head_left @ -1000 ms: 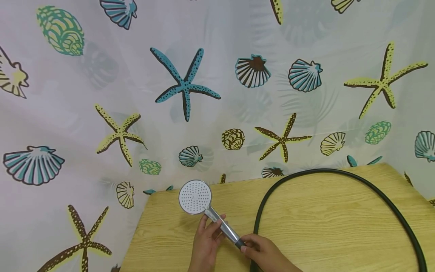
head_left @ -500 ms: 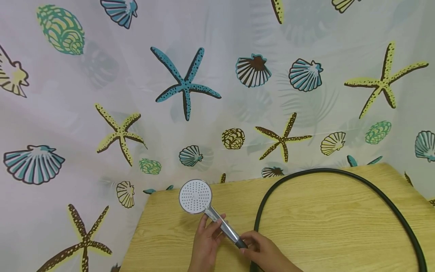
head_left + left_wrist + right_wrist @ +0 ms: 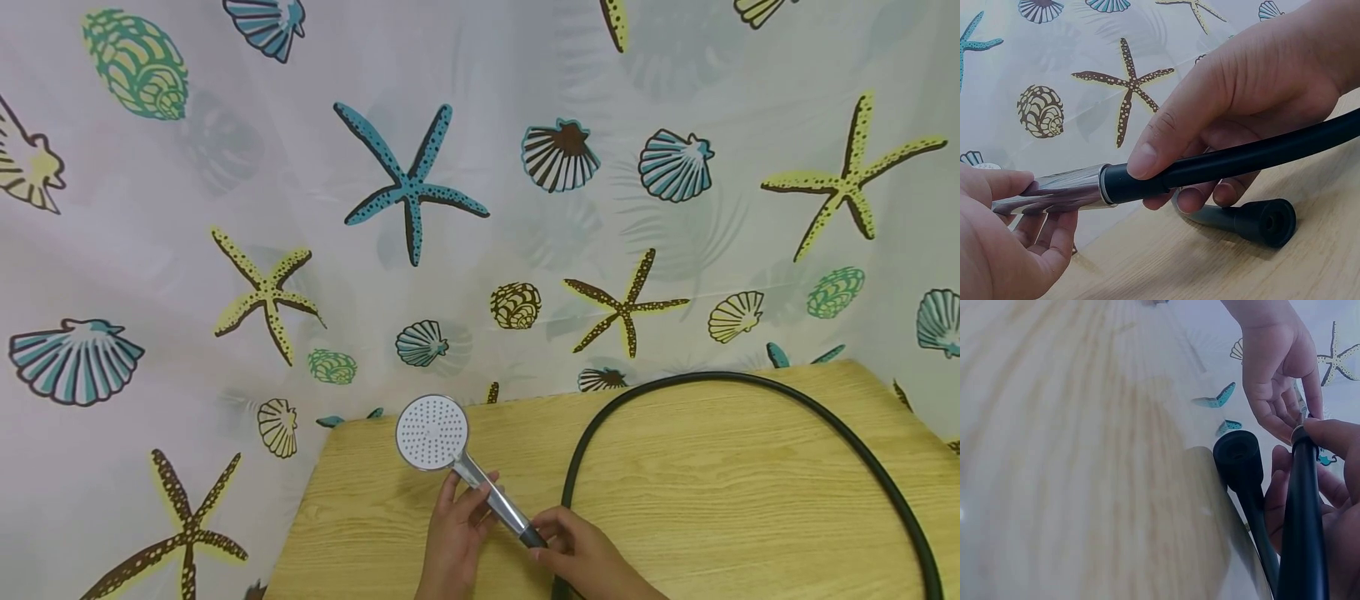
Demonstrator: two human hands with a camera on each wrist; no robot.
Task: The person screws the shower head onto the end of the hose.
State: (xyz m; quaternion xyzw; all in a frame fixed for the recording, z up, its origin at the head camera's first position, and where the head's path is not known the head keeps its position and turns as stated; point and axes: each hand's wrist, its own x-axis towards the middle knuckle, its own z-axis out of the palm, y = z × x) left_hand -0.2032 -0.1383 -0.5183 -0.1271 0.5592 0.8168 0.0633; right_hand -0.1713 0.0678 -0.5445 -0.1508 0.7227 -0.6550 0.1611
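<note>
A chrome hand shower is tilted over the table, its round white spray face turned toward the head camera. My left hand holds its chrome handle between thumb and fingers. At the handle's lower end, my right hand pinches the black end collar of a black hose between thumb and fingers. The collar sits right against the handle's rim. Farther along, the hose's other end, a flared black fitting with an open bore, lies near the hands. In the right wrist view this fitting appears beside the gripped hose.
The hose makes a wide loop over the wooden table, reaching its back edge and right side. Behind and at both sides hangs a white curtain printed with starfish and shells.
My right fingers have shifted slightly up and back along the collar, so more of the black collar shows. The left hand and the hand shower stay nearly still.
</note>
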